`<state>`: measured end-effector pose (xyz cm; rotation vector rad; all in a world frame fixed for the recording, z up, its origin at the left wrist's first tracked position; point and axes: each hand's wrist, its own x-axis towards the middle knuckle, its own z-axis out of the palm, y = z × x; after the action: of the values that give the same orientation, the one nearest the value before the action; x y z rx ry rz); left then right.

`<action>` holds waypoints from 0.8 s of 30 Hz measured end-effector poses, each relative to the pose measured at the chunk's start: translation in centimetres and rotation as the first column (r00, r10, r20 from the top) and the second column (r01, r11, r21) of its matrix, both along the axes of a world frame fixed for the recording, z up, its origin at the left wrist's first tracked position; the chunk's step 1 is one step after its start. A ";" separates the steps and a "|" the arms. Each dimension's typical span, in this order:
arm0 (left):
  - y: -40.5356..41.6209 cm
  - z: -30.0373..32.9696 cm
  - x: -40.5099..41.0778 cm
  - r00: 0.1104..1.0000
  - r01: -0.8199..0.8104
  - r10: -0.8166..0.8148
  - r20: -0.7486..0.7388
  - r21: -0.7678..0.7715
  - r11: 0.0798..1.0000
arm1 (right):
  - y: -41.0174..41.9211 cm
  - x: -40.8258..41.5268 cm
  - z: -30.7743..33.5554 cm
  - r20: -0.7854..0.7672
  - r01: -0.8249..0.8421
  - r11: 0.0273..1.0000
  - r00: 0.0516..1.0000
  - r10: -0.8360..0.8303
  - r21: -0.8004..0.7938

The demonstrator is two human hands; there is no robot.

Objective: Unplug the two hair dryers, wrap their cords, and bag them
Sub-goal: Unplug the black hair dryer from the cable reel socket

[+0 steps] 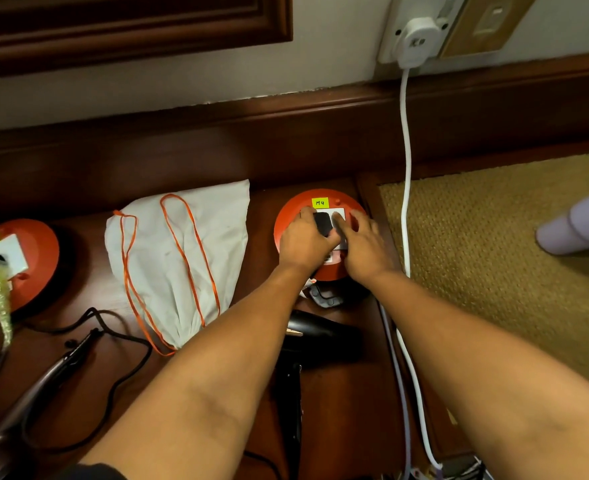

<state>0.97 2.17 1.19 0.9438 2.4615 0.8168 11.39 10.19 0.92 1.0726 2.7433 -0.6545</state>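
A black hair dryer [315, 336] lies on the dark wood surface below an orange round socket reel [287, 216] tagged M4. My left hand [305, 240] grips the black plug [322, 223] sitting in the reel's white socket plate. My right hand [364, 244] presses flat on the plate beside the plug. A second, brownish hair dryer [40, 382] with a black cord [126, 368] lies at the lower left. A white drawstring bag [182, 258] with orange strings lies flat between the two reels.
A second orange reel [33, 251] at far left has a plug wrapped in yellowish film. A white cable [405, 168] runs down from a wall adapter [416, 41] past the surface's right edge. Woven carpet [476, 237] and someone's socked foot [577, 226] lie to the right.
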 end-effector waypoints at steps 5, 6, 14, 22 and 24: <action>-1.0 0.7 -0.6 0.997 0.055 -0.057 0.047 0.040 0.998 | -0.2 0.2 0.2 0.016 0.006 0.999 1.000 -0.005 -0.041; -1.2 0.8 -0.7 0.996 0.066 -0.069 0.060 0.049 0.997 | -0.3 0.2 0.3 0.005 0.018 0.997 1.000 -0.018 -0.074; -4.5 2.4 -1.7 0.948 -0.072 0.046 0.314 0.073 0.995 | -2.9 -0.9 0.7 -0.283 0.315 0.933 0.892 -0.354 -0.173; -11.1 -0.1 -0.1 0.954 -0.067 0.093 0.284 -0.099 0.993 | -4.9 -2.9 1.1 -0.246 0.408 0.870 0.845 -0.475 -0.277; -12.4 -0.3 0.4 0.962 0.048 -0.001 0.274 -0.166 0.985 | -5.0 -3.1 1.3 -0.201 0.413 0.880 0.865 -0.459 -0.235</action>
<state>1.37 -10.26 0.89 0.7440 2.2350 0.6652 8.25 5.17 2.24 1.6918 2.5672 -1.1554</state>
